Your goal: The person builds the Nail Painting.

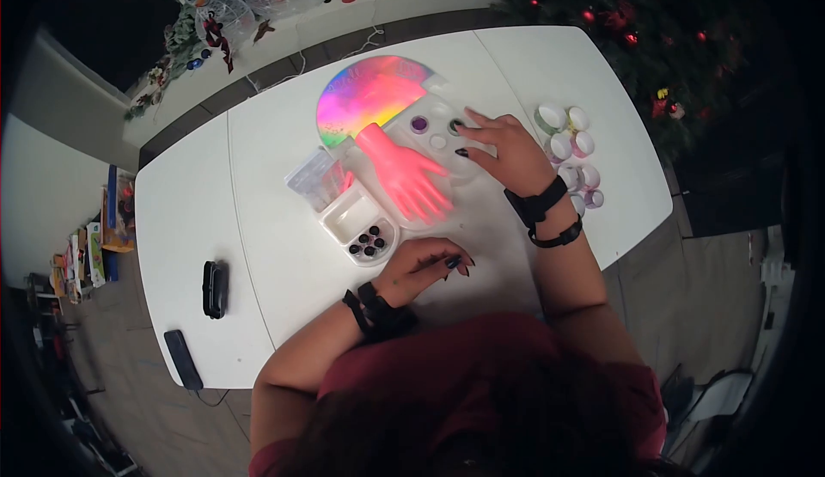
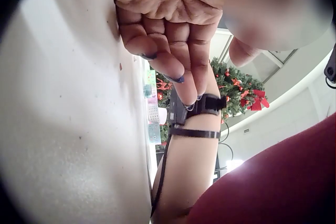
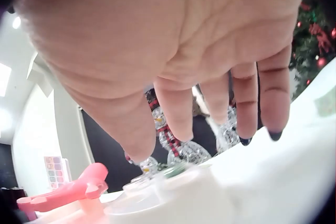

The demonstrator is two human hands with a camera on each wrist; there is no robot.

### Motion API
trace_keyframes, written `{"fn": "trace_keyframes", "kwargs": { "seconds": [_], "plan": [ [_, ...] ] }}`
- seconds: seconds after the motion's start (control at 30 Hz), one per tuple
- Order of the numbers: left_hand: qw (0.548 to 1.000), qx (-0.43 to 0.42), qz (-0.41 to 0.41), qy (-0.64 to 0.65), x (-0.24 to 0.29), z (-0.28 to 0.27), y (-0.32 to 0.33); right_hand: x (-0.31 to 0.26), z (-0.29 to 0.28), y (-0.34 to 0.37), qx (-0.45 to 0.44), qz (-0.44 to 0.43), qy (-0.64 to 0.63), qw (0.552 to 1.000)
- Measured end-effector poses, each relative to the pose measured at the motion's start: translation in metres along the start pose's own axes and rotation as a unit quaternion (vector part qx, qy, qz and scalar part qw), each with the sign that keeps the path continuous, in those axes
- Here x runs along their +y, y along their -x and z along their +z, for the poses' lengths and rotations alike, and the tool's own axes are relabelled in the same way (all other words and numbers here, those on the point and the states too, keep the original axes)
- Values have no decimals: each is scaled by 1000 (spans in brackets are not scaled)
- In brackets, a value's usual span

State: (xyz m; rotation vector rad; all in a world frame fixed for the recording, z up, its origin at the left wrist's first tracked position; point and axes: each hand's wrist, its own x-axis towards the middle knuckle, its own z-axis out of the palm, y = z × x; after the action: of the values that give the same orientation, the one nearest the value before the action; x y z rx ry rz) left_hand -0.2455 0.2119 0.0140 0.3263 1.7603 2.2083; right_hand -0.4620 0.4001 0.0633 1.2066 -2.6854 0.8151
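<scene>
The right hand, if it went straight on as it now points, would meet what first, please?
Probably the small green pot next to the right hand in the head view, though depth is hard to judge.

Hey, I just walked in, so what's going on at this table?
A person is working at a white table. The right hand has its fingers extended around the small pots; whether they touch one is hard to tell. The left hand is loosely curled and holds nothing. Between the pots and the black-capped bottles lies a pink model hand.
</scene>
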Motion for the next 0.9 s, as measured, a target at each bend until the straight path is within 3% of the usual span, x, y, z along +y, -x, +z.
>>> {"fn": "trace_keyframes", "kwargs": {
  "seconds": [0.1, 0.17, 0.23, 0.33, 0.47, 0.53, 0.67, 0.9],
  "plan": [
    [1000, 2, -2, -6, -2, -1, 0, 7, -21, 31, 73, -21, -7, 997],
    [1000, 5, 9, -3, -1, -1, 0, 18, -37, 60, -22, 104, 70, 992],
    [1000, 2, 12, -10, -3, -2, -1, 19, -37, 77, -7, 111, 67, 991],
    [1000, 6, 13, -13, 0, 0, -1, 16, -36, 82, -68, 138, 12, 988],
    [1000, 11, 23, 0, -1, 0, -1, 4, -28, 71, -4, 76, 60, 995],
    [1000, 13, 16, -6, 2, -1, 0, -32, -28, 53, 80, 129, -47, 987],
    [1000, 8, 17, -19, -2, -2, -1, -54, -5, 33, 70, 27, -44, 996],
    [999, 13, 1, -33, 0, 0, -2, -40, 21, 32, 95, -1, -27, 995]
  ]
}}
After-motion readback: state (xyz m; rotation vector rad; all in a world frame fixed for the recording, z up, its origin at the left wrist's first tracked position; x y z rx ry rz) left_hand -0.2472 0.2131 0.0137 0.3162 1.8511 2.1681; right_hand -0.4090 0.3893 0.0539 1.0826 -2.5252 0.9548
